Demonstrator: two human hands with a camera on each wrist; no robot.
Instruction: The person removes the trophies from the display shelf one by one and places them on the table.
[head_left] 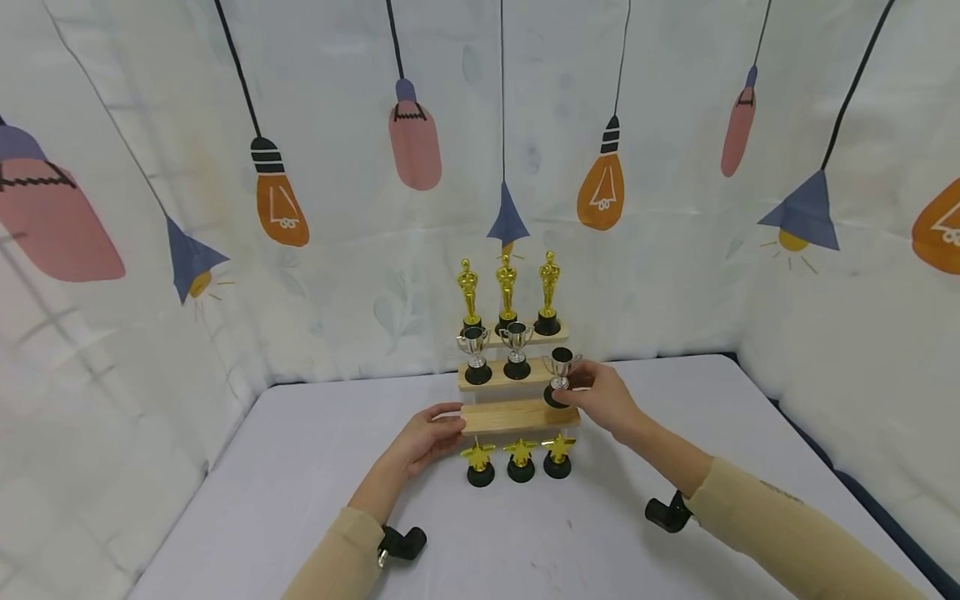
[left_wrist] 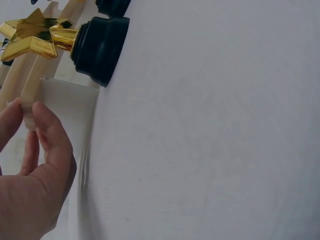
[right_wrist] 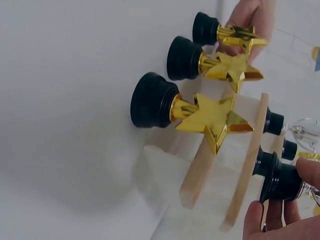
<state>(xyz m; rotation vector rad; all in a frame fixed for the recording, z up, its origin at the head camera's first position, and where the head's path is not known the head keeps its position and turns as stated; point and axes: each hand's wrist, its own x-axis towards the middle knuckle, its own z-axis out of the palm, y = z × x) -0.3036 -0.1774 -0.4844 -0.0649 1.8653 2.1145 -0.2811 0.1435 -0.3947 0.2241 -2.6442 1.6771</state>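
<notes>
left hand (head_left: 426, 440) pinches the lowest shelf (head_left: 517, 417) at its end; right hand (head_left: 606, 403), extended forward, grips a silver trophy (head_left: 561, 367).

No readable text, sleeve marking (head_left: 782, 492) illegible

Two beige-fabric-sleeved arms (head_left: 780, 527) stretch in from the near side, bare left hand (head_left: 427, 437) pinching at left, bare right hand (head_left: 602, 400) gripping slightly farther, at right!
</notes>
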